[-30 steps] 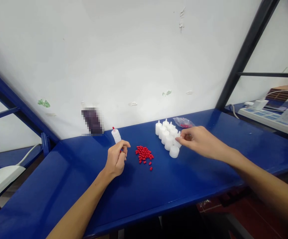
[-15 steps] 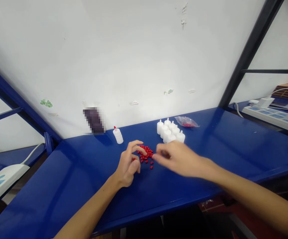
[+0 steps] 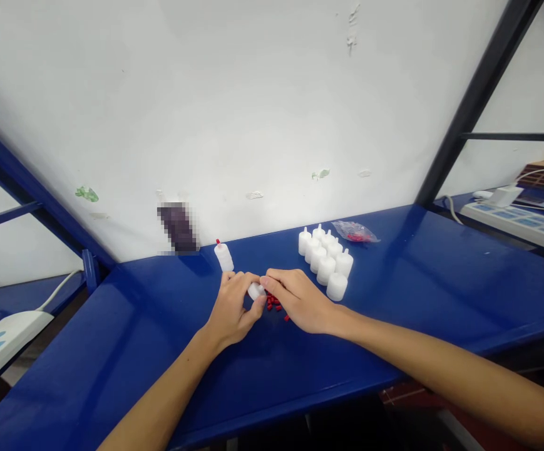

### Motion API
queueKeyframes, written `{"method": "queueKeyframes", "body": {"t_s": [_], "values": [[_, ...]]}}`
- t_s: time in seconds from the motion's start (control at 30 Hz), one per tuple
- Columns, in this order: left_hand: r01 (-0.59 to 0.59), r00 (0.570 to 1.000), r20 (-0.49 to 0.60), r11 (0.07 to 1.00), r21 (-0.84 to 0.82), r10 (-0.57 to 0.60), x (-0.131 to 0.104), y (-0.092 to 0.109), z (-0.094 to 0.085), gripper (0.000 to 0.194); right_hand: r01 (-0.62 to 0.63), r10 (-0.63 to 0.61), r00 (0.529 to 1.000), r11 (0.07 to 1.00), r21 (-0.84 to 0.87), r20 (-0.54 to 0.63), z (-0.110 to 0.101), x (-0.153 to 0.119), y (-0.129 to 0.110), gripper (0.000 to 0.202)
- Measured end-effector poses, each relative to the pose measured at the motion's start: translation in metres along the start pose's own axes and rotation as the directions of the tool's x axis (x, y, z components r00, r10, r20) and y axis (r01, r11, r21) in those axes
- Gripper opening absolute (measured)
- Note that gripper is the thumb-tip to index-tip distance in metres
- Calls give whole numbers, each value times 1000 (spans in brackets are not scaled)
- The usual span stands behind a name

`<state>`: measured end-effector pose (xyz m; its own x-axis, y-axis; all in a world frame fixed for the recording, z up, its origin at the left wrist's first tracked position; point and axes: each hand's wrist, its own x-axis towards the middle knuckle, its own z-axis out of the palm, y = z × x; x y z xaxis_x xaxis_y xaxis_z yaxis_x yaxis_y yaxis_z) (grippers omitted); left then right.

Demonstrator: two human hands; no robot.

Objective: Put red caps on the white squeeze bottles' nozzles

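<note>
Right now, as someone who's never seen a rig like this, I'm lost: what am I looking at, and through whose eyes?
There's no machine here, just a person's bare hands, seen by a camera worn on their head, looking forward and down. The left hand holds a small white bottle; the right hand's fingers meet at its top, hiding what they pinch. On the blue table lie loose red pieces, grouped white bottles, a clear bag with red contents, and, apart, a red-tipped bottle.
</note>
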<state>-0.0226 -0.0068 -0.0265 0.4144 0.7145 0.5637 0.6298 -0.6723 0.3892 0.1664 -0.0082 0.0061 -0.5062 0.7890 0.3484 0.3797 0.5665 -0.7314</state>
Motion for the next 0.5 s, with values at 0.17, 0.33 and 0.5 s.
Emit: {"method": "queueKeyframes", "body": {"t_s": [0.17, 0.33, 0.5], "values": [[173, 981, 151, 910, -377, -124, 9, 11, 1, 53, 110, -108, 994, 987, 119, -18, 3, -9, 1, 43], [425, 904, 351, 587, -689, -242, 11, 21, 11, 62, 262, -251, 963, 957, 125, -102, 10, -13, 8, 37], [440, 880, 299, 395, -807, -369, 15, 0, -7, 59, 336, -319, 890, 942, -5, -326, -10, -7, 10, 30]]}}
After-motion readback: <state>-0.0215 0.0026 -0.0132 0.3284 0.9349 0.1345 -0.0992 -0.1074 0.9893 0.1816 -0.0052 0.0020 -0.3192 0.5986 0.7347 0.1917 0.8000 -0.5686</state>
